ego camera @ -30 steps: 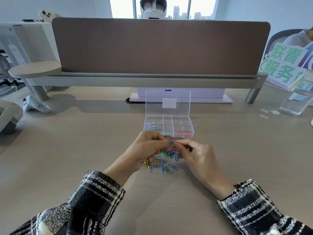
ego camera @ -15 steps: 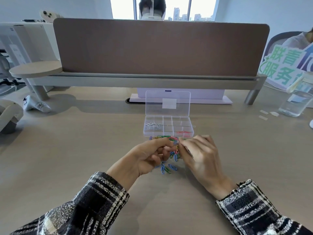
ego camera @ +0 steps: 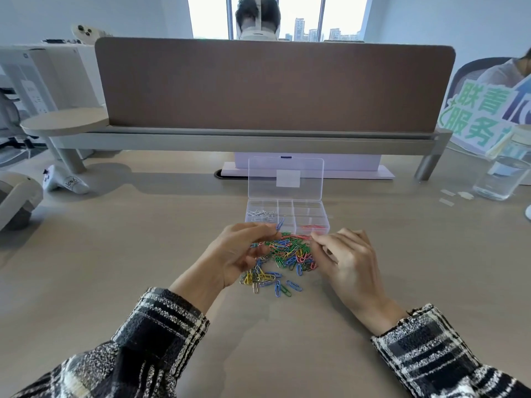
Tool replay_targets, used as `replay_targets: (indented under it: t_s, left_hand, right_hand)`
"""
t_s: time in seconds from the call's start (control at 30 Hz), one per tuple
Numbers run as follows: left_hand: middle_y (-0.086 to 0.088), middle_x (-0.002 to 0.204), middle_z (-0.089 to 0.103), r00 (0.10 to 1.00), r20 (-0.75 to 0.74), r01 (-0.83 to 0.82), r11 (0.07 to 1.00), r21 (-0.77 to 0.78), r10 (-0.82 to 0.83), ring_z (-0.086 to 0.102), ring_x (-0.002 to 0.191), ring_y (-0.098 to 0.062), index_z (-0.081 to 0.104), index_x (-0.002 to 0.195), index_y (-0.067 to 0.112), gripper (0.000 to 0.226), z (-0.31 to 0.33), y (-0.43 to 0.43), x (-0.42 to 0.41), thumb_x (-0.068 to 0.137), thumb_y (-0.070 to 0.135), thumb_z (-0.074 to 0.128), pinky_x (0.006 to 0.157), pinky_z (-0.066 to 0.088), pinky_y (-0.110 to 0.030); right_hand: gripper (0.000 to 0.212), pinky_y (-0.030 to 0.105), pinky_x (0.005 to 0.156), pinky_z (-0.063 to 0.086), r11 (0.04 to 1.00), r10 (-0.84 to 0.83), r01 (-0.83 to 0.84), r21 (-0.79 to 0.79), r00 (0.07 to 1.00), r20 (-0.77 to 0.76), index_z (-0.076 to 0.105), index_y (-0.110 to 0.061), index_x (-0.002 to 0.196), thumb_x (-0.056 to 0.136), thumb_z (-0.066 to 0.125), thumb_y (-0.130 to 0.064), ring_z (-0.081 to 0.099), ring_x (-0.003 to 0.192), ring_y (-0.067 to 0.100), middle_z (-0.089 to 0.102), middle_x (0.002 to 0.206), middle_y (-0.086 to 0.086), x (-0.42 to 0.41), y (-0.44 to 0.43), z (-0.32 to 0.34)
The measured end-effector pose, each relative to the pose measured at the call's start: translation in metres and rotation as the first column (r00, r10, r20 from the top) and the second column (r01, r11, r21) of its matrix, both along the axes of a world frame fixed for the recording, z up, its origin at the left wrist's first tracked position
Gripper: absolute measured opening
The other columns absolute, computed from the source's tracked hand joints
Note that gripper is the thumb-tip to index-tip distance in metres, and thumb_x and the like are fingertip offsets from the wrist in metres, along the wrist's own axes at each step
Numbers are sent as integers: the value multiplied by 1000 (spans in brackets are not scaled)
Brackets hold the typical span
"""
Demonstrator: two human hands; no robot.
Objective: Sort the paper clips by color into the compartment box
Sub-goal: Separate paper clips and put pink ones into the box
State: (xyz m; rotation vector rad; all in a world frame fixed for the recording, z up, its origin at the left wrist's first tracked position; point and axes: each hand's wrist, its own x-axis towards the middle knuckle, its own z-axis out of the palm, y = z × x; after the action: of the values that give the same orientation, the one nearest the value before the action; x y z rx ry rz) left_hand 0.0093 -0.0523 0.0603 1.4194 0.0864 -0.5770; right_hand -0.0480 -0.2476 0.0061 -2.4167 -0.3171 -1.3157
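A heap of coloured paper clips (ego camera: 287, 255) lies on the desk just in front of a clear compartment box (ego camera: 287, 207) whose lid stands open. Silver clips (ego camera: 261, 213) fill its left compartment and red clips (ego camera: 311, 226) its near right one. My left hand (ego camera: 238, 254) pinches a blue paper clip (ego camera: 280, 224), lifted at the box's front edge. My right hand (ego camera: 346, 258) rests at the heap's right side with fingers curled; I cannot make out a clip in them.
A brown divider panel (ego camera: 273, 84) on a grey shelf closes off the back. A glass of water (ego camera: 501, 179) stands at far right, a white controller (ego camera: 64, 180) at far left. A person sits behind the divider.
My left hand has risen from the heap with a blue clip pinched and moved toward the box. My right hand has drawn back to the right, uncovering the heap.
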Motion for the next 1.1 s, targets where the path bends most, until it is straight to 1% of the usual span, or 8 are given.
replay_targets:
  t_s: [0.1,0.2,0.33,0.47,0.6,0.8,0.93,1.1]
  left_hand:
    - [-1,86,74,986,164,-16,991,131,-5,50,55,-7,71,95,13,11,-2,-1,1,85,17,70,35,30,-16]
    - [-4,86,74,943,333,-99,959,265,6,51,58,-9,73,90,19,9,-3,-3,11,86,14,66,37,34,-18]
    - [5,70,68,884,466,-224,905,361,33,49,54,-9,74,87,20,10,-2,0,33,85,13,66,37,35,-18]
    - [6,69,66,849,529,-263,866,426,-3,47,52,-10,74,85,22,10,-4,3,48,85,15,66,37,34,-18]
    - [4,77,68,828,558,-284,820,496,-51,45,50,-8,75,86,22,9,-14,3,55,85,17,67,37,32,-16]
    - [13,83,70,777,620,-315,786,531,-108,52,60,0,75,84,27,11,-28,2,58,85,19,67,54,39,-22]
    - [13,83,70,760,647,-354,798,488,-58,56,66,-3,75,84,28,11,-26,4,67,85,21,67,56,41,-23]
    - [9,85,71,741,669,-403,761,508,-54,65,85,-13,73,83,30,13,-16,-7,92,84,19,66,77,53,-29]
  right_hand:
    - [7,36,61,39,996,-27,31,79,998,-60,72,-15,79,85,70,-18,45,61,10,58,60,-8,1,-4,-1]
    - [9,36,62,40,992,-33,45,115,994,-102,72,-18,78,86,69,-20,45,60,11,55,58,-9,2,-6,-2]
    - [4,30,65,39,991,-11,28,127,991,-134,73,-18,82,84,70,-18,43,62,6,55,61,-14,3,-3,-4]
    - [6,21,66,32,984,4,27,174,984,-177,74,-19,84,85,68,-19,42,62,7,54,59,-12,5,-6,-4]
    - [7,22,66,34,983,-9,40,178,985,-175,75,-20,90,86,70,-18,39,61,3,61,63,-13,7,-4,-4]
    - [12,25,64,39,982,-15,49,182,982,-187,75,-24,96,88,68,-19,41,61,5,63,64,-11,7,-5,-4]
    - [16,25,66,41,985,-15,54,162,974,-228,75,-27,101,88,71,-19,42,63,5,60,62,-13,5,-7,-2]
    - [18,30,67,45,984,-13,59,170,966,-259,74,-30,104,90,69,-23,44,66,5,64,67,-15,5,-7,-1]
